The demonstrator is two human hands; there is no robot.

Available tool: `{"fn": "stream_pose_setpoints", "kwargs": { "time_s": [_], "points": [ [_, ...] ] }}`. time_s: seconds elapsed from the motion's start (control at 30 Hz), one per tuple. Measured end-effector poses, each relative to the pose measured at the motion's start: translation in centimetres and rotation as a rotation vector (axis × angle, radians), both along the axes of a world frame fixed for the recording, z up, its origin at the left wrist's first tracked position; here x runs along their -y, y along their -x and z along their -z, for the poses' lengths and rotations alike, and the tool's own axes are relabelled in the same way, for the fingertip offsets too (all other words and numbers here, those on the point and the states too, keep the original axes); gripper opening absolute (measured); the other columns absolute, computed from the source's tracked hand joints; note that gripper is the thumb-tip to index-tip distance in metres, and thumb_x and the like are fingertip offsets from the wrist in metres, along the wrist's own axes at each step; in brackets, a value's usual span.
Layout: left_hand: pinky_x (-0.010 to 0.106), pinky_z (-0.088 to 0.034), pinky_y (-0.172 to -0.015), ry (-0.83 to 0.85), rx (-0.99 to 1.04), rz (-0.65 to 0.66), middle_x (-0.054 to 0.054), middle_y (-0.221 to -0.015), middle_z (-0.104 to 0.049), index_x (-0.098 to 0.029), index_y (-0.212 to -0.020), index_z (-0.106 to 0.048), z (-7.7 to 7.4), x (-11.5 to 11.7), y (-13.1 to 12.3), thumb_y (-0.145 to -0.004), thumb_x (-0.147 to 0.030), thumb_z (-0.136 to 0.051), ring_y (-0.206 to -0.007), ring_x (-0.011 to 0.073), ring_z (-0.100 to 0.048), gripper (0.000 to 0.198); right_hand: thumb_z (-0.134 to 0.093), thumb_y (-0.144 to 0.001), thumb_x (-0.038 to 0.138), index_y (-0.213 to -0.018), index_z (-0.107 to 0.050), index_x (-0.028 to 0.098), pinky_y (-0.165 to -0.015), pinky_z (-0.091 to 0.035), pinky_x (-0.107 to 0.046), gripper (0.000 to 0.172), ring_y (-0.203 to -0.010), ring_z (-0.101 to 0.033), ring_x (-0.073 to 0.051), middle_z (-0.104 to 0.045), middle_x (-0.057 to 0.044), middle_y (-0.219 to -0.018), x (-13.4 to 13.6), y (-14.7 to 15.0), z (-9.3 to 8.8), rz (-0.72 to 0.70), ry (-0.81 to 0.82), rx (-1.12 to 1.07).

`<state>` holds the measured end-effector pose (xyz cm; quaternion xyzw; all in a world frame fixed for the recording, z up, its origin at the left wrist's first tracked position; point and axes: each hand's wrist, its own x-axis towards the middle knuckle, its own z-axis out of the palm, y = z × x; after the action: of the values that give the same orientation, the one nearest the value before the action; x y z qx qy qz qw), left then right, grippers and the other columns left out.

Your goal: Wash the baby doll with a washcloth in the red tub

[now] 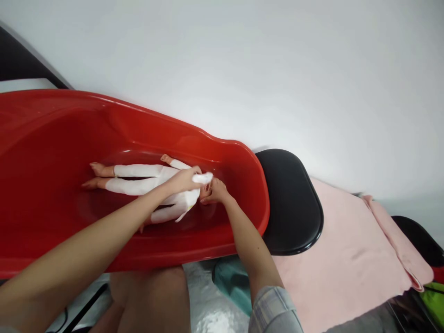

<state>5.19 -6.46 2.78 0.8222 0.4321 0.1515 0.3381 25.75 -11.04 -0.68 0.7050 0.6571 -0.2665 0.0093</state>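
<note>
A doll in a white suit lies on its back on the floor of a long red tub. Its long axis runs left to right across the view, along the tub's own length. Its bare feet point away to the left, and its head lies at the right, near the tub's rounded end.

The left hand reaches in from the lower left and rests over the doll's upper chest and neck. Its fingers are curled together around a small white cloth, which pokes out past the fingertips toward the doll's face. The doll's legs stretch away to the left of this hand, back along the forearm.

The right hand comes in from below and sits just to the right of the left hand, almost touching it. It cups the doll's head, with fingers bent loosely around it. How firmly it holds cannot be told, because the head is mostly hidden. Both hands meet at the head end, and the left is the one on the body.

To the right of the hands, beyond the tub's rim, sit a black stool seat and a pink towel spread flat.
</note>
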Motion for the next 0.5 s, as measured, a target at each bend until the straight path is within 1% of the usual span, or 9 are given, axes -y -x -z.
{"fn": "stream_pose_setpoints", "kwargs": {
  "time_s": [0.03,0.07,0.13,0.17,0.2,0.3,0.37,0.4,0.5],
  "points": [
    [0.032,-0.055,-0.088,-0.026,0.017,-0.134,0.011,-0.117,-0.074,-0.014,-0.123,-0.064,0.4,-0.4,0.1,-0.094,-0.035,-0.069,-0.103,0.0289,-0.071,0.037,-0.099,-0.063,0.040,-0.165,-0.033,0.013,-0.133,-0.026,-0.046,0.124,-0.160,-0.033,-0.034,-0.037,-0.021,-0.169,0.0,0.0,-0.1,-0.005,-0.002,0.003],
    [0.033,-0.054,-0.093,-0.045,0.029,-0.226,0.014,-0.124,-0.072,-0.012,-0.129,-0.060,1.0,-0.7,0.1,-0.095,-0.036,-0.070,-0.111,0.0306,-0.070,0.042,-0.099,-0.063,0.042,-0.165,-0.033,0.013,-0.133,-0.025,-0.046,0.125,-0.160,-0.033,-0.034,-0.037,-0.022,-0.169,0.0,0.0,-0.1,-0.012,-0.003,0.008],
    [0.034,-0.052,-0.100,-0.067,0.048,-0.312,0.016,-0.134,-0.068,-0.011,-0.136,-0.055,2.5,-0.9,0.0,-0.094,-0.032,-0.072,-0.119,0.0312,-0.067,0.050,-0.098,-0.063,0.043,-0.166,-0.032,0.012,-0.133,-0.024,-0.046,0.126,-0.161,-0.031,-0.035,-0.035,-0.022,-0.169,0.0,-0.1,-0.1,-0.022,-0.004,0.014],
    [0.033,-0.051,-0.102,-0.064,0.047,-0.298,0.016,-0.137,-0.067,-0.011,-0.139,-0.054,3.3,-0.8,-0.1,-0.093,-0.029,-0.072,-0.123,0.0307,-0.066,0.053,-0.098,-0.064,0.044,-0.166,-0.031,0.012,-0.133,-0.023,-0.046,0.127,-0.161,-0.030,-0.035,-0.034,-0.022,-0.170,0.0,-0.1,-0.1,-0.027,-0.003,0.016],
    [0.033,-0.050,-0.105,-0.059,0.030,-0.246,0.017,-0.140,-0.065,-0.010,-0.142,-0.053,4.0,-0.6,-0.3,-0.093,-0.025,-0.071,-0.126,0.0305,-0.064,0.054,-0.098,-0.064,0.044,-0.166,-0.030,0.012,-0.133,-0.023,-0.046,0.127,-0.161,-0.029,-0.035,-0.033,-0.022,-0.171,0.0,0.0,-0.2,-0.030,-0.003,0.019],
    [0.036,-0.041,-0.115,-0.094,-0.093,-0.016,0.017,-0.149,-0.061,-0.009,-0.147,-0.054,5.7,0.2,-1.2,-0.093,-0.020,-0.067,-0.136,0.0325,-0.057,0.057,-0.098,-0.065,0.045,-0.161,-0.036,0.010,-0.131,-0.027,-0.045,0.119,-0.158,-0.035,-0.035,-0.039,-0.021,-0.167,0.0,0.0,-0.3,-0.038,-0.001,0.034],
    [0.041,-0.037,-0.119,-0.170,-0.178,0.111,0.018,-0.152,-0.057,-0.009,-0.148,-0.057,6.2,0.7,-1.7,-0.094,-0.019,-0.064,-0.138,0.0349,-0.054,0.056,-0.097,-0.066,0.045,-0.156,-0.042,0.010,-0.129,-0.030,-0.043,0.111,-0.154,-0.041,-0.034,-0.046,-0.021,-0.162,0.0,0.1,-0.4,-0.040,0.000,0.046],
    [0.043,-0.036,-0.118,-0.211,-0.210,0.148,0.019,-0.153,-0.056,-0.009,-0.149,-0.058,6.4,0.8,-1.9,-0.095,-0.019,-0.061,-0.137,0.0358,-0.054,0.055,-0.097,-0.066,0.045,-0.154,-0.044,0.010,-0.128,-0.031,-0.043,0.109,-0.153,-0.042,-0.034,-0.048,-0.020,-0.160,-0.1,0.1,-0.5,-0.044,-0.003,0.051],
    [0.043,-0.037,-0.114,-0.294,-0.285,0.160,0.021,-0.152,-0.056,-0.006,-0.145,-0.064,6.3,0.9,-2.3,-0.099,-0.012,-0.049,-0.135,0.0357,-0.054,0.048,-0.099,-0.064,0.043,-0.157,-0.041,0.011,-0.128,-0.032,-0.043,0.115,-0.153,-0.041,-0.034,-0.046,-0.020,-0.162,-0.1,0.1,-0.4,-0.077,-0.014,0.053]
  ]
}}
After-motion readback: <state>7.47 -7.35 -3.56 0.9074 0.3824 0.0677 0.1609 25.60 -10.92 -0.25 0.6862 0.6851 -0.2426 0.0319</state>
